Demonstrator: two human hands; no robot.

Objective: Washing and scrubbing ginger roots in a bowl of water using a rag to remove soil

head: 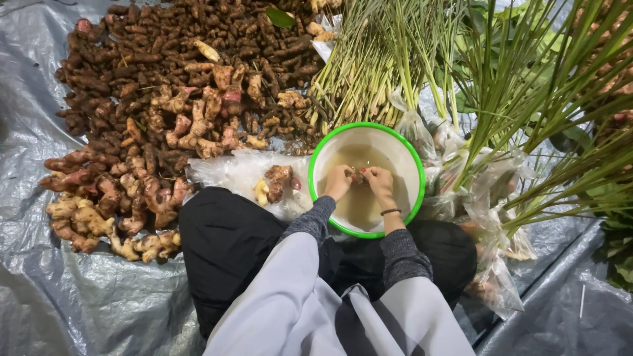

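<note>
Two bare hands meet inside a round white plastic basin with a bright green rim (315,173), which holds murky yellowish water and sits on the floor right in front of the person's knees. Left hand (339,182) and right hand (380,182) are both partly dipped, fingers curled in around one small brownish root piece (356,176) held between them at the water surface; left fingers clasp it from the left, right fingers pinch it from the right. Red-painted nails show on the right hand, and a thin dark band (390,211) circles that wrist. Dark grey knit sleeves (398,250) cover both forearms, and pale grey cloth (290,303) drapes over the black-clad lap.

Just left of the basin, a crumpled clear plastic bag (231,173) lies flat with a few pale ginger-like pieces (275,183) on it. Beyond and to the left, a big heap of brown knobbly rhizomes (171,92) spreads over the grey plastic tarpaulin (79,303) that covers the floor, with lighter, pinkish ones nearer the person. Behind the basin lie bundles of pale green lemongrass stalks (369,66), and to the right long green leafy stems (541,118) stick out of clear plastic bags (488,211).
</note>
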